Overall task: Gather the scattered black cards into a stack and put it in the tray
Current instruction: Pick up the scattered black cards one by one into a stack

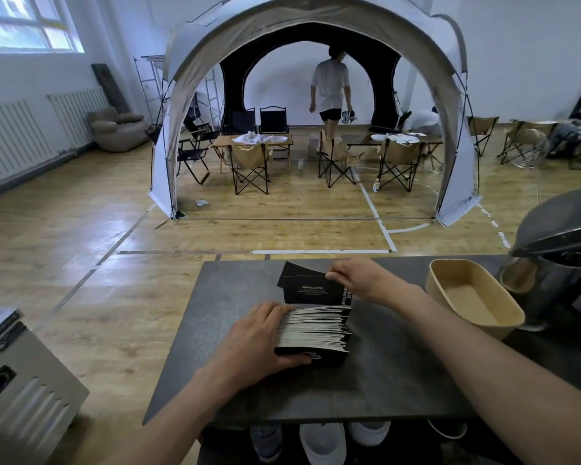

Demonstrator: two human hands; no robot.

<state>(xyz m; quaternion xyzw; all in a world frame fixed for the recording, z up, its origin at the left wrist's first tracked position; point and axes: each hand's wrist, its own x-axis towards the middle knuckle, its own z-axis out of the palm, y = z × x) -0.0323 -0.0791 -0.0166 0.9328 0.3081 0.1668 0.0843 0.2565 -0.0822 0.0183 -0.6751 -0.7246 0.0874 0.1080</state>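
Gripping the stack [312,330], the left hand [259,337] steadies it; the right hand [356,276] pinches loose cards [302,286] just beyond, tray [493,297] off its right.

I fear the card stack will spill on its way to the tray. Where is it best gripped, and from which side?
Probably from above, with the thumb on the near black face and the fingers on the far one, squeezing the stack together. Its white edges point up and fan loosely, so pressure across the faces should hold it. The left hand grips only its left end.
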